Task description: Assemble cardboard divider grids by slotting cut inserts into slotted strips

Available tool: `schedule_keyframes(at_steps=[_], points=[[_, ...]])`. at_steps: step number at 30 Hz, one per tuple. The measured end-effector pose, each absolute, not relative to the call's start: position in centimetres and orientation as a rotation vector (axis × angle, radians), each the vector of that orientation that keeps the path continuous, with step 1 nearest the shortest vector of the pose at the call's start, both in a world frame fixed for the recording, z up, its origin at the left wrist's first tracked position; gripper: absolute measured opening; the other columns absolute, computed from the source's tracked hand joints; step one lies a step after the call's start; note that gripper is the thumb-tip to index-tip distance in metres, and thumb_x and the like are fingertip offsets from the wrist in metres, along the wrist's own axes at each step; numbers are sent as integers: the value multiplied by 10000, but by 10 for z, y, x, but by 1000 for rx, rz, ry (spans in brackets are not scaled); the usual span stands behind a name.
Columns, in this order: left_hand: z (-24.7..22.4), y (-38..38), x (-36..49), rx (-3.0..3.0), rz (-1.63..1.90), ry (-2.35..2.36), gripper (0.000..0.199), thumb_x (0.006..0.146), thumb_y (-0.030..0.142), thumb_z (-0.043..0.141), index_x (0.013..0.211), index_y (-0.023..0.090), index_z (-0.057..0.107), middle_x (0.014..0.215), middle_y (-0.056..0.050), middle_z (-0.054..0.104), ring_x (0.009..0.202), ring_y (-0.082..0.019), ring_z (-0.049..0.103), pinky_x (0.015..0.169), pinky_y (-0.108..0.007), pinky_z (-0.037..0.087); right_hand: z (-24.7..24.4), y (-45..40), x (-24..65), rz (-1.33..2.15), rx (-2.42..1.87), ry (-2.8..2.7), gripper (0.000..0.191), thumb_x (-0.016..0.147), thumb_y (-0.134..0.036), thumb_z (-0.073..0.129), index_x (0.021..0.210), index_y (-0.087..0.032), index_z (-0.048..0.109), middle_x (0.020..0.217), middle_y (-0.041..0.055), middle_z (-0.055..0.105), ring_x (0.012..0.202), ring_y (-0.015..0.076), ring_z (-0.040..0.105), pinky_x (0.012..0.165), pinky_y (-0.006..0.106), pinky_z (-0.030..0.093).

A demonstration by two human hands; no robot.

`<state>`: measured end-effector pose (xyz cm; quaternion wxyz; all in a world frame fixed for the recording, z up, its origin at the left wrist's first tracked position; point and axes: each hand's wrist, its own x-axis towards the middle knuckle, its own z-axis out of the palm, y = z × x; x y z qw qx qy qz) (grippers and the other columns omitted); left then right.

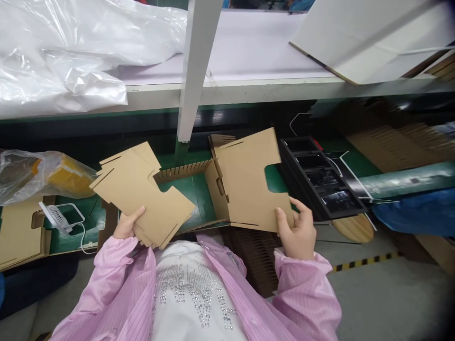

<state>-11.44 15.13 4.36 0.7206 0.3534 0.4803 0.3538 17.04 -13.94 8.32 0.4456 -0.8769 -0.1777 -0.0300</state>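
Note:
My left hand (130,223) grips a small stack of brown cardboard dividers (145,182), its thumb lying on top. The sheets are slightly fanned, with slits near their ends and a cut-out along one edge. A single cardboard divider (249,182) of similar shape is pinched at its right corner by my right hand (296,229), thumb above. Between the hands, a slotted cardboard frame (217,189) stands on the green surface, partly covered by the right-hand divider.
A white post (197,66) rises ahead from the shelf edge. At left lie a small white fan (59,218), a bagged yellow box (71,175) and more cardboard sheets (21,232). A black compartmented tray (320,175) is at right. Clear plastic sheeting (78,52) covers the upper left.

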Motion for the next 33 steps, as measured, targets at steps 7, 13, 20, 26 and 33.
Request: schedule_keyframes(at_steps=[7,13,20,26,33], points=[[42,153,-122,775,834,1089,645,401,312,894,983,160,662,914,-66,731,831,-230,680,746,-308,559,88,-126,155,-137,-2503,-613,514,822,-513,467,1201,-175,547,904,107,692,715,235,659,609,313,470],[42,149,-123,777,827,1082,642,402,308,894,982,151,668,883,-62,730,810,-226,681,722,-301,563,74,-112,147,-162,-2559,-683,484,872,-467,426,1255,-189,525,1068,111,686,714,218,674,571,285,460],[42,147,-126,759,830,1108,651,385,295,900,977,155,669,867,-51,727,783,-212,678,697,-287,561,68,-97,142,-233,-2601,-813,461,906,-421,397,1263,-161,529,1083,105,694,665,217,674,529,283,436],[44,145,-126,775,834,1091,691,402,295,896,1032,156,652,871,-58,726,791,-220,676,703,-297,558,62,-88,141,-313,-2630,-922,451,930,-412,365,1246,-146,546,951,93,723,570,199,644,505,281,410],[41,143,-128,768,831,1105,696,400,306,897,1032,157,645,861,-54,723,794,-215,674,710,-291,555,59,-87,141,-324,-2606,-907,457,924,-399,373,1269,-140,523,959,105,714,572,195,639,503,283,423]])
